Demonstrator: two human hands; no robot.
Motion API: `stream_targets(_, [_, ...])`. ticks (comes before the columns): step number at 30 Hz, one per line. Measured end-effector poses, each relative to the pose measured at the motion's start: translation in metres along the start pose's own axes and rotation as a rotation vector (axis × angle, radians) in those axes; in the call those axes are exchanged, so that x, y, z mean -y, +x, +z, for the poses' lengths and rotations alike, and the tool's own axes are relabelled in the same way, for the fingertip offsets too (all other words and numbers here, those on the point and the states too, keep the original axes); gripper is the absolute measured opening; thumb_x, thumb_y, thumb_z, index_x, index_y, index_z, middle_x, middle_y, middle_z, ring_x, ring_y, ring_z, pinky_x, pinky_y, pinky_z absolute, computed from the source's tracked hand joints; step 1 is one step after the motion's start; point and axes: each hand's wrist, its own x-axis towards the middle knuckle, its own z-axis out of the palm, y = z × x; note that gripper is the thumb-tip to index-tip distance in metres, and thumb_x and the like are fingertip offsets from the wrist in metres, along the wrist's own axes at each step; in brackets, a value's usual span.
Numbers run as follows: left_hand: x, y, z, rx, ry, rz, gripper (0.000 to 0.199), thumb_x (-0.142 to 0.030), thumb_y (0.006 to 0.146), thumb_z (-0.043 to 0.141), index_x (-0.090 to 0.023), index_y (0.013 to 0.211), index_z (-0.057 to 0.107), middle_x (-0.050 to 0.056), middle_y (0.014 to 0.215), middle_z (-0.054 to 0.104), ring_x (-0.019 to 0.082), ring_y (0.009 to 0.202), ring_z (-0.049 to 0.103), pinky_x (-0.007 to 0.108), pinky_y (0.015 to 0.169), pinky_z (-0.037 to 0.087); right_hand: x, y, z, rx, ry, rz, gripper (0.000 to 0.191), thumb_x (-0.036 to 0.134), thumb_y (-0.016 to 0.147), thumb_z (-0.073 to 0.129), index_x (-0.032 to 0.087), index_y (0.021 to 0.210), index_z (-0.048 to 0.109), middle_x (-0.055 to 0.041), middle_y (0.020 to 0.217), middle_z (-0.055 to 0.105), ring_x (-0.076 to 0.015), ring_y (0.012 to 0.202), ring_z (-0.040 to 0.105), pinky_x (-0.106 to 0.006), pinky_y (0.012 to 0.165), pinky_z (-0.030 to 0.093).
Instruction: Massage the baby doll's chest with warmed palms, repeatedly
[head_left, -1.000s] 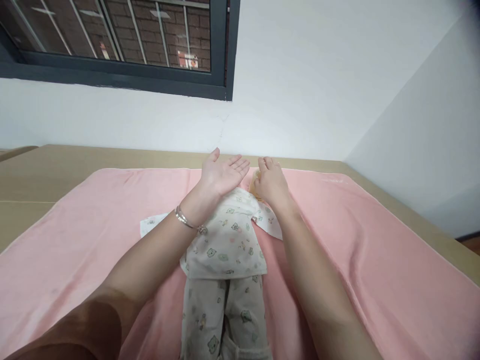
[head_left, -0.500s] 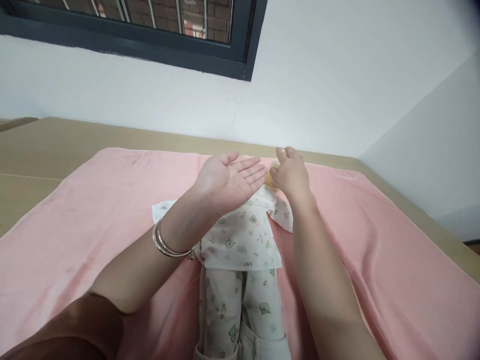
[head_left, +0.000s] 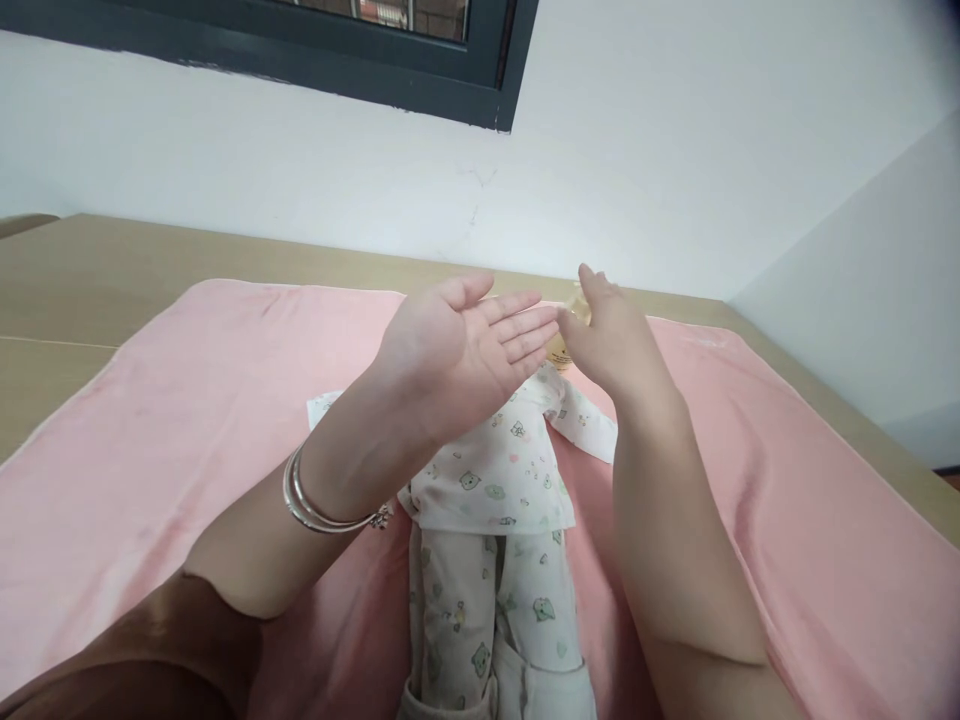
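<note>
My left hand (head_left: 480, 345) is open, palm up, with its fingers stretched to the right over the chest of a small white printed top (head_left: 495, 480). Just past its fingertips stands a bottle of yellow liquid (head_left: 559, 352), with dark print low on its side. Beside the bottle's upper part is my right hand (head_left: 615, 335), back toward me, thumb and forefinger spread apart. Its other fingers are partly hidden, and I cannot tell whether it touches the bottle. Matching printed trousers (head_left: 457, 610) lie below the top. Silver bangles (head_left: 322, 510) circle my left wrist.
A pink blanket (head_left: 150, 450) with soft folds lies under the clothes on a wooden table (head_left: 97, 270). Behind the table rises a white wall (head_left: 637, 150) with a dark window frame (head_left: 480, 85). Another wall meets it at the right.
My right hand has turned and moved a little right, its thumb and forefinger opening wider. More of the top's right sleeve shows. My left hand stays palm up, slightly nearer the bottle.
</note>
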Motion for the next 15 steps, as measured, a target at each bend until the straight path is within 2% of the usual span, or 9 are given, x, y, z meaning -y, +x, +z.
stream_targets(2, [0.000,-0.007,0.002,0.001,0.065,0.039,0.055,-0.034,0.099,0.018,-0.017,0.140,0.050,0.013,0.139,0.059,0.032,0.142,0.046,0.051,0.111,0.047,0.023,-0.018,-0.014,-0.029,0.049,-0.125,0.060,0.044,0.103,0.021,0.023,0.159,0.022,-0.0137,0.163,0.030,-0.0366,0.151,0.028,-0.065,0.115,0.034])
stream_targets(5, [-0.002,-0.023,0.004,-0.012,0.202,0.093,0.067,-0.040,0.100,0.006,-0.018,0.131,0.060,0.010,0.138,0.058,0.037,0.145,0.039,0.057,0.102,0.050,0.064,-0.050,-0.024,-0.081,0.052,-0.209,0.063,0.052,0.103,0.006,0.030,0.161,0.008,-0.0075,0.168,0.016,-0.0361,0.155,0.017,-0.066,0.117,0.031])
stream_targets(7, [-0.005,-0.034,0.003,0.023,0.257,0.129,0.078,-0.046,0.099,-0.003,-0.018,0.124,0.066,0.008,0.135,0.061,0.039,0.146,0.034,0.059,0.098,0.050,0.089,-0.073,-0.026,-0.108,0.065,-0.205,0.064,0.050,0.102,0.001,0.025,0.161,-0.005,-0.0081,0.169,0.007,-0.0356,0.156,0.005,-0.066,0.121,0.025])
stream_targets(9, [-0.011,-0.042,0.000,0.086,0.236,0.182,0.084,-0.052,0.099,-0.005,-0.017,0.122,0.067,0.007,0.129,0.065,0.035,0.146,0.034,0.055,0.101,0.048,0.111,-0.097,-0.027,-0.130,0.099,-0.260,0.066,0.046,0.102,0.000,0.016,0.160,-0.011,-0.0068,0.170,-0.001,-0.0306,0.156,-0.010,-0.060,0.127,0.014])
stream_targets(11, [-0.015,-0.045,-0.001,0.144,0.128,0.254,0.084,-0.057,0.099,-0.004,-0.013,0.134,0.059,0.008,0.125,0.068,0.028,0.144,0.039,0.043,0.105,0.047,0.128,-0.121,-0.030,-0.049,0.145,-0.415,0.070,0.042,0.102,0.006,0.006,0.158,-0.015,-0.0086,0.170,-0.004,-0.0270,0.154,-0.020,-0.050,0.131,0.004])
stream_targets(12, [-0.015,-0.044,-0.001,0.160,0.067,0.284,0.085,-0.056,0.100,-0.005,-0.009,0.141,0.052,0.009,0.126,0.069,0.024,0.143,0.041,0.038,0.106,0.045,0.134,-0.131,-0.031,0.025,0.133,-0.469,0.072,0.041,0.101,0.012,0.009,0.156,-0.022,-0.0068,0.170,-0.001,-0.0252,0.153,-0.021,-0.046,0.132,0.003])
stream_targets(13, [-0.013,-0.042,0.000,0.163,0.022,0.301,0.084,-0.053,0.100,-0.009,-0.007,0.147,0.043,0.009,0.129,0.067,0.021,0.143,0.041,0.035,0.108,0.043,0.138,-0.141,-0.033,0.037,0.121,-0.452,0.075,0.043,0.101,0.016,0.016,0.154,-0.029,-0.0006,0.170,0.006,-0.0215,0.154,-0.018,-0.042,0.133,0.005])
stream_targets(15, [0.000,-0.037,0.003,0.166,0.010,0.326,0.077,-0.043,0.101,-0.013,-0.008,0.154,0.031,0.009,0.142,0.059,0.019,0.146,0.031,0.034,0.113,0.036,0.141,-0.151,-0.037,0.070,0.120,-0.411,0.084,0.048,0.099,0.024,0.025,0.147,-0.041,0.0083,0.167,0.018,-0.0170,0.153,-0.017,-0.040,0.134,0.006])
